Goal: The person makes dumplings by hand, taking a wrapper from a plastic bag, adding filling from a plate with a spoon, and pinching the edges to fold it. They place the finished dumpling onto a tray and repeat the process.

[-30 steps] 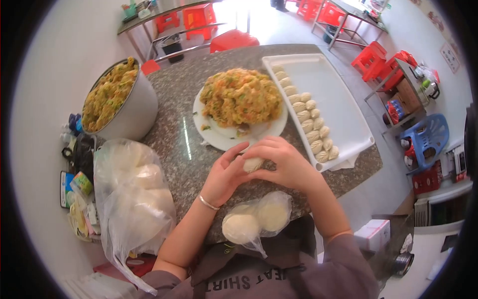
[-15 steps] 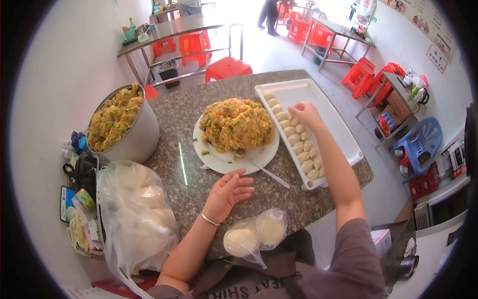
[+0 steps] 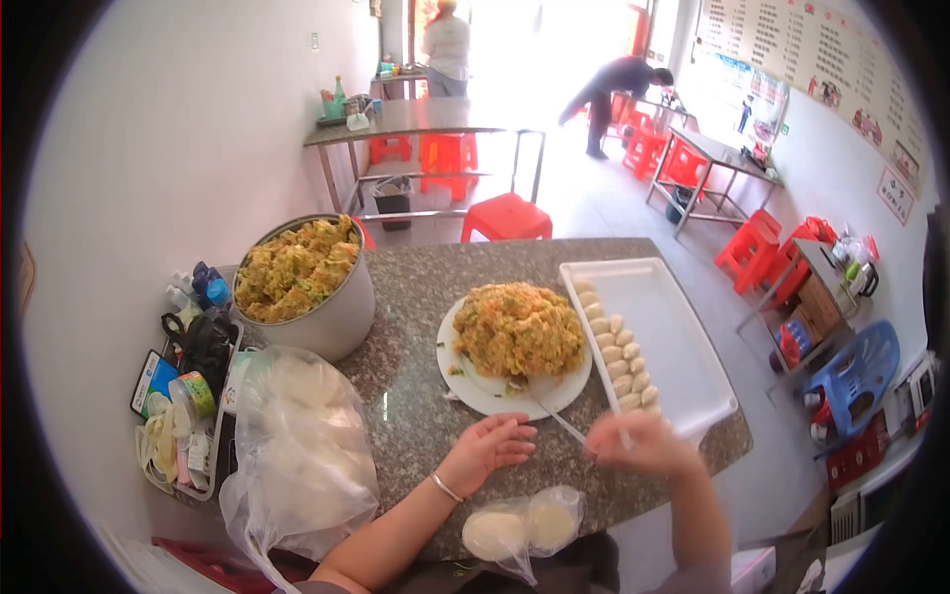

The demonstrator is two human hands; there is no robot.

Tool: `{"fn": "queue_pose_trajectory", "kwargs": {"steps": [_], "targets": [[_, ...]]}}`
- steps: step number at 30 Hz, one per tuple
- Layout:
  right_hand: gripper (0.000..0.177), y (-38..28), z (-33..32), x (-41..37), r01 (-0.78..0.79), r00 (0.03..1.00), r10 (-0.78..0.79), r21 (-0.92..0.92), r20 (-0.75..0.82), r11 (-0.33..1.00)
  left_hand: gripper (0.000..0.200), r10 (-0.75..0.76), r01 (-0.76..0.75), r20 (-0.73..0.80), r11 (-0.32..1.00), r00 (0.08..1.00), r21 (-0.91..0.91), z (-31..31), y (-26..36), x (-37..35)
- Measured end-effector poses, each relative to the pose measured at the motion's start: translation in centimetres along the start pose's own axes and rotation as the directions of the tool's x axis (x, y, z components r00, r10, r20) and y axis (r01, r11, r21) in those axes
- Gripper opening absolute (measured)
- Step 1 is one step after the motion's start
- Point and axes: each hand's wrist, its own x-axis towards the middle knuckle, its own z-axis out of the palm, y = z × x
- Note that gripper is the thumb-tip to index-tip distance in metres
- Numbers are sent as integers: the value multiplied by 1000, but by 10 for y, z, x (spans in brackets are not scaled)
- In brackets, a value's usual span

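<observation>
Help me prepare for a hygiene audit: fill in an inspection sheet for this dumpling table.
Surface: speckled tabletop, stone-like.
Job's things: filling heaped on white plate, more in pot; dumplings along left side of white tray; bagged wrappers near front edge.
Clutter: packed basket at far left.
Hands: left hand open; right hand blurred at spoon, grip unclear.
Cables: nothing seen.
Surroundings: red stools, two people beyond.

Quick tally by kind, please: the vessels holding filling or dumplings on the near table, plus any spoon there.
Pot: 1
Plate: 1
Tray: 1
Spoon: 1
Total: 4
</observation>
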Motion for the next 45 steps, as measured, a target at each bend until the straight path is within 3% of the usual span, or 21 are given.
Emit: {"fn": "queue_pose_trajectory", "kwargs": {"steps": [1, 2, 4, 6, 9, 15, 18, 22, 25, 27, 28, 30, 34, 36, 38, 40, 41, 42, 43, 44, 45], "targets": [[11, -6, 14, -10, 110, 972, -110, 15, 207, 994, 34, -19, 19, 15, 1000, 1000, 2, 1, 0, -1], [12, -6, 30, -22, 0, 927, -20, 54, 374, 999, 34, -42, 42, 31, 999, 999, 4, 2, 0, -1], [16, 3, 63, -33, 216, 949, -192, -72, 249, 974, 33, -46, 46, 29, 999, 999, 13, 5, 1, -2], [20, 18, 81, -37, 249, 968, -245, -394, 61, 885, 33, -50, 49, 23, 998, 998, 31, 6, 0, -3], [23, 25, 90, -43, 144, 979, -194, -448, -67, 882, 33, -51, 51, 7, 997, 999, 50, 5, 1, -2], [21, 36, 95, -48, 123, 962, -217, -450, -163, 884, 34, -44, 44, 11, 998, 999, 50, 5, 2, -3], [22, 29, 97, -44, 238, 945, -312, -448, -99, 862, 34, -36, 35, 21, 997, 999, 67, 5, 1, -3], [23, 29, 103, -41, 231, 949, -305, -479, -83, 847, 34, -27, 24, 34, 997, 999, 74, 4, 1, -4], [24, 35, 101, -43, 167, 963, -235, -398, -129, 902, 34, -29, 26, 31, 996, 999, 83, 4, 1, -4], [21, 30, 100, -44, 13, 931, -161, -408, -329, 913, 34, -21, 18, 35, 994, 999, 104, 4, 0, -4], [21, 29, 100, -46, 8, 930, -155, -405, -332, 914, 34, -28, 24, 35, 994, 999, 105, 5, 0, -4], [15, 30, 99, -50, -141, 934, 43, -254, -355, 957, 32, -12, 3, 50, 983, 999, 184, 7, 1, -5], [9, 27, 96, -50, -36, 867, -114, -290, -485, 956, 27, 22, -69, 146, 943, 989, 327, 13, 5, -12], [8, 22, 89, -51, -4, 837, -149, -278, -526, 961, 23, 16, -174, 313, 858, 950, 484, 16, 12, -15], [7, 13, 78, -52, 20, 762, -153, -213, -629, 977, 20, -34, -132, 323, 867, 946, 480, 24, 23, -23], [7, 10, 72, -54, -8, 752, -116, -185, -649, 983, 24, -41, -340, 532, 726, 846, 597, 32, 35, -32], [8, 10, 70, -55, -3, 757, 22, 30, -653, 1000, 24, -41, -338, 529, 727, 848, 597, 40, 38, -37], [8, 10, 69, -55, -1, 764, 158, 244, -626, 970, 26, -35, -449, 590, 613, 806, 650, 48, 41, -43], [10, 11, 69, -55, 28, 774, 172, 305, -609, 952, 29, -40, -553, 648, 482, 761, 680, 54, 42, -49], [10, 10, 69, -54, 29, 777, 171, 306, -606, 952, 29, -38, -552, 645, 481, 763, 681, 58, 39, -54], [10, 7, 70, -53, 69, 788, 155, 336, -596, 939, 31, -28, -604, 645, 324, 763, 728, 61, 33, -60]]}}
